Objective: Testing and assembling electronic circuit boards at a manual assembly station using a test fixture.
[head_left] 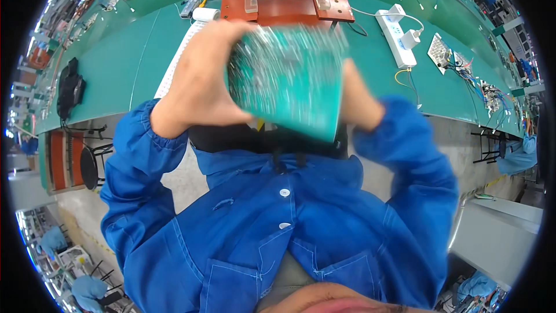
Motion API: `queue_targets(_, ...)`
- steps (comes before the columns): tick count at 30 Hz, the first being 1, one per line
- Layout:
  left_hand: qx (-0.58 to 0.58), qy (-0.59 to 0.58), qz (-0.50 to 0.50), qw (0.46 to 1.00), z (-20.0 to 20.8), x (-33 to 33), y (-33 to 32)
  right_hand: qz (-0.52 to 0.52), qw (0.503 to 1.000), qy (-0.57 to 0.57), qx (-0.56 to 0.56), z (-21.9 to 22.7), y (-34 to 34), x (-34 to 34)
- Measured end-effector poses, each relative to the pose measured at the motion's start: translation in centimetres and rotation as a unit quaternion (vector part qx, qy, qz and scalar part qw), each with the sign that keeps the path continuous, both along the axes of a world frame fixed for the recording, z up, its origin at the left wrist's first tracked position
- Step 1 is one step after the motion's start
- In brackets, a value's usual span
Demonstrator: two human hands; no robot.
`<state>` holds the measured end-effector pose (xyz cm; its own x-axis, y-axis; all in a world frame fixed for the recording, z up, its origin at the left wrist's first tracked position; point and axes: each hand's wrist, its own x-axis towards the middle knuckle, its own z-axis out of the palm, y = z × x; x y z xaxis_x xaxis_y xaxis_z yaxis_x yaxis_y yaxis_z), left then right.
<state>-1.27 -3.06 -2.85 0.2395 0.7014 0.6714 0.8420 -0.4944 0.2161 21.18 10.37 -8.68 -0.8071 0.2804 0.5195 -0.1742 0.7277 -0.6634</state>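
A green circuit board (292,84), smeared by motion, is held up in front of my chest, over the near edge of the bench. My left hand (200,78) grips its left side, thumb along the lower edge and fingers at the upper corner. At the board's right edge is my right hand (359,95), also blurred, its fingers mostly hidden behind the board. Rows of small pale spots cover the board's upper and left part, while the lower right is plain green. Beyond it stands a reddish-brown fixture (284,8) with clear plastic blocks.
Green-topped bench (116,81) spans ahead. A white power strip (397,37) with plugged-in chargers lies right of the fixture; wired boards (446,55) lie farther right. On the left are a white strip (179,55) and a black item (70,87). A stool (90,167) stands below left.
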Motion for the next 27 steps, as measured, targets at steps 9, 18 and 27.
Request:
queue_targets(9, -0.095, 0.086, 0.164, 0.978, -1.2, -0.8, 3.0, -0.086, 0.893, 0.150, -0.415, -6.0, -3.8, -7.4)
queue_targets(18, 0.044, -0.016, 0.167, 0.985, 1.4, -2.2, 4.6, -0.235, 0.858, 0.137, -0.435, -7.0, 5.4, -13.1)
queue_targets(27, 0.247, -0.002, 0.196, 0.949, 10.2, -0.8, 13.2, -0.258, 0.863, 0.114, -0.420, -8.0, 5.9, -12.8)
